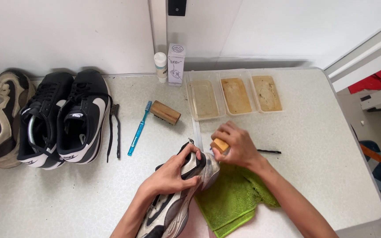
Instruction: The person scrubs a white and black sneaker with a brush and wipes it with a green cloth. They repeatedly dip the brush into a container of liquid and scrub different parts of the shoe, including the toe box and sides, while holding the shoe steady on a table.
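Observation:
My left hand [173, 172] grips a worn beige and black sneaker [173, 207] near its toe, holding it tilted over the table's front. My right hand [237, 145] holds a small wooden-backed brush [219, 145] against the toe of that sneaker. Under the shoe and my right forearm lies a green cloth [230, 200]. A thin black stick [270, 151] rests on the table just right of my right hand.
Three clear trays [234, 94] of murky liquid stand at the back. A wooden brush [165, 112], a blue toothbrush [140, 128] and a small black brush [114, 112] lie mid-table. Black and white sneakers [62, 121] and a beige one [1, 117] sit left. A white bottle [160, 66] and box [176, 64] stand by the wall.

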